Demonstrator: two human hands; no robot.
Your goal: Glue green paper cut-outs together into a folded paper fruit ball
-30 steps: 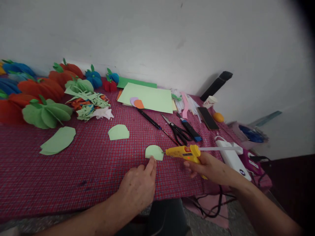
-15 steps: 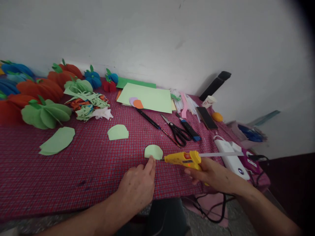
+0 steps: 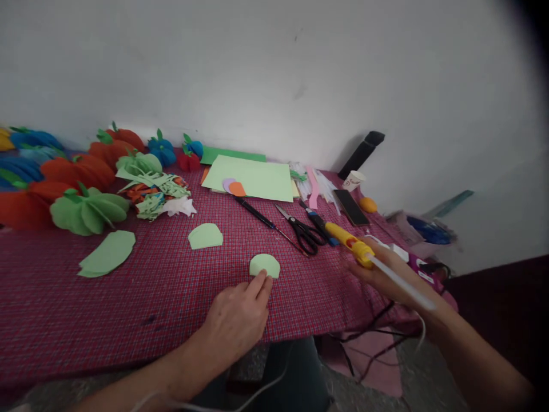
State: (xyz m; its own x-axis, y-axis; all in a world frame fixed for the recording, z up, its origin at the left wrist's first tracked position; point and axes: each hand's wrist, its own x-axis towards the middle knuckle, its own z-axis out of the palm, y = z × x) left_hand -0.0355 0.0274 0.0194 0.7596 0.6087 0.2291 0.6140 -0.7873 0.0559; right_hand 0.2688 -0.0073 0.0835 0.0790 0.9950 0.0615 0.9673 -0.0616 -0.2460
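left hand (image 3: 238, 312) part-covers paper (image 3: 264, 262); glue gun (image 3: 344, 236), handle hidden in right hand (image 3: 383, 273)

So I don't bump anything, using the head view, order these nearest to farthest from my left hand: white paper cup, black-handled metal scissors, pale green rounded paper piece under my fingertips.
1. Pale green rounded paper piece: under your left hand, at the fingertips.
2. Black-handled metal scissors: ahead, to the right.
3. White paper cup: far right, near the wall.
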